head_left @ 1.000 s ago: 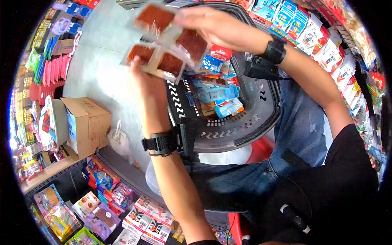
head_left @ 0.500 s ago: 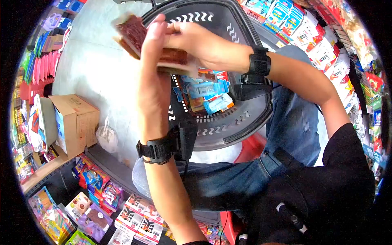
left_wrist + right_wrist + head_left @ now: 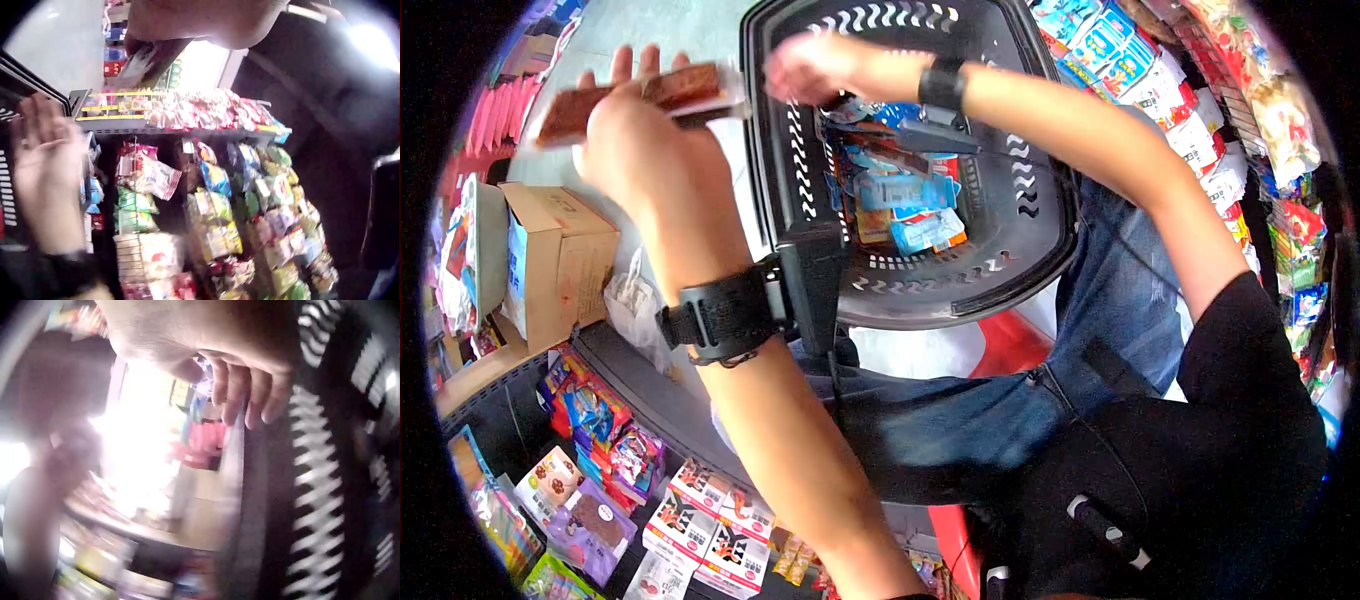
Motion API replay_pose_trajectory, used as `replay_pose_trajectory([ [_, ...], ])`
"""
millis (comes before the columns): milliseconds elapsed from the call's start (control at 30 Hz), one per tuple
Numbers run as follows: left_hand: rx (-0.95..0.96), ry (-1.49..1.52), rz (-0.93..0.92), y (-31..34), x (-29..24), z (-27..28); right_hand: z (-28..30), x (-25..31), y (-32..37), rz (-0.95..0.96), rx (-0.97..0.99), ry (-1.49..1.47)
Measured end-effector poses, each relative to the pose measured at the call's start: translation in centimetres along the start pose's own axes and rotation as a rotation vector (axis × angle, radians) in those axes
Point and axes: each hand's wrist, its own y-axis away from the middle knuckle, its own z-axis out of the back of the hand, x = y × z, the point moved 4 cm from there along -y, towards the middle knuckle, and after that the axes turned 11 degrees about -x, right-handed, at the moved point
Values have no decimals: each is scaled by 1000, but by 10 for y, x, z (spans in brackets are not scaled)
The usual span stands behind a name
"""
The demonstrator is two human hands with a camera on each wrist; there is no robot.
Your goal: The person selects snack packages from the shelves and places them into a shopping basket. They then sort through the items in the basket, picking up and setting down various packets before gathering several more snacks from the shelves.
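My left hand (image 3: 655, 150) is to the left of the black basket, holding clear-wrapped reddish-brown snack packs (image 3: 690, 86) edge-on, with fingertips showing beyond them. In the left wrist view the same hand (image 3: 206, 19) covers the top, and a pack hangs under it. The right hand (image 3: 812, 72) is blurred over the basket's left rim, holding nothing. Its fingers (image 3: 236, 394) hang loosely in the right wrist view, close to the basket wall. Blue, red and brown snack packets (image 3: 908, 192) lie in the basket (image 3: 1010, 262).
A cardboard box (image 3: 565, 255) stands on the left, a white plastic bag (image 3: 635, 308) beside it. Shelves of boxed snacks (image 3: 710, 520) run along the lower left. Hanging packets (image 3: 1190, 130) line the right. Beneath the basket is something red (image 3: 1008, 345), near the person's jeans.
Both hands were together on the packs over the basket's left side. The left hand has carried packs left, away from the basket. The right hand has let go and come apart from it.
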Motion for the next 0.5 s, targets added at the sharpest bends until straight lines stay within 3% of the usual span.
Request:
replay_pose_trajectory([
  [100,-171,1,167,-6,-3,10,-28,-144,60,-335,214,698],
  [167,-153,29,212,1,-3,6,-35,-201,101,-518,150,898],
  [200,-125,35,219,3,-3,4,-36,-209,112,-595,72,990],
  [233,-100,38,224,4,-5,3,-45,-214,120,-453,-159,1095],
  [400,-73,-1,182,3,-23,-1,-65,-255,110,-521,-185,1049],
  [500,-54,-12,184,2,-26,5,-63,-241,105,-635,-62,1036],
])
